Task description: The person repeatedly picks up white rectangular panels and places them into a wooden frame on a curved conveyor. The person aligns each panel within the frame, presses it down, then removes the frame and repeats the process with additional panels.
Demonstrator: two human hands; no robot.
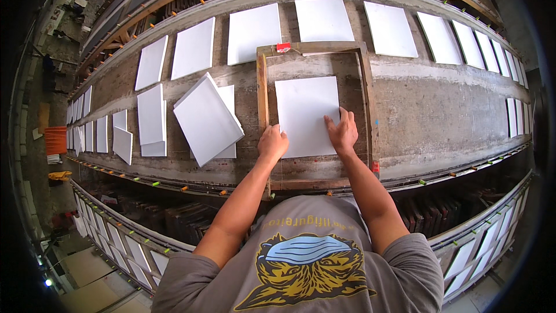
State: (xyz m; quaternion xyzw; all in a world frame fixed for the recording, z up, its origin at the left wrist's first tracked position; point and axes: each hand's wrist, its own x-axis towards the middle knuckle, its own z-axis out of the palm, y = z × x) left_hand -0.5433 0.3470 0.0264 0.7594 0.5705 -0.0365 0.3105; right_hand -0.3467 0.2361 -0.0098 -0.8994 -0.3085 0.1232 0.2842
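- Head view, looking down: a white, flat rectangular sheet [308,104] lies within the outline of a worn rectangular wooden frame [262,90], nearer the frame's left side than its right.
- From where I stand, the person's left hand [273,142] is loosely curled at the sheet's left edge, just over the frame's side bar; I can't tell whether it pinches the sheet.
- The right hand [343,130] is half open, thumb on the sheet's face, fingers along its right edge; I can't tell how firmly it grips.
- A small red patch [283,47] marks the frame's far bar.
- Beneath is a long, stained grey-brown table [434,116], its near edge dotted with orange and green pegs [185,188].
- Just left of the frame, a thick white rectangular block [208,119] lies askew over another white piece [229,98].
- Beyond the frame, a row of white rectangular pieces [253,33] runs along the table's far side.
- The person wears a grey T-shirt [313,214] with a yellow, black and blue print.
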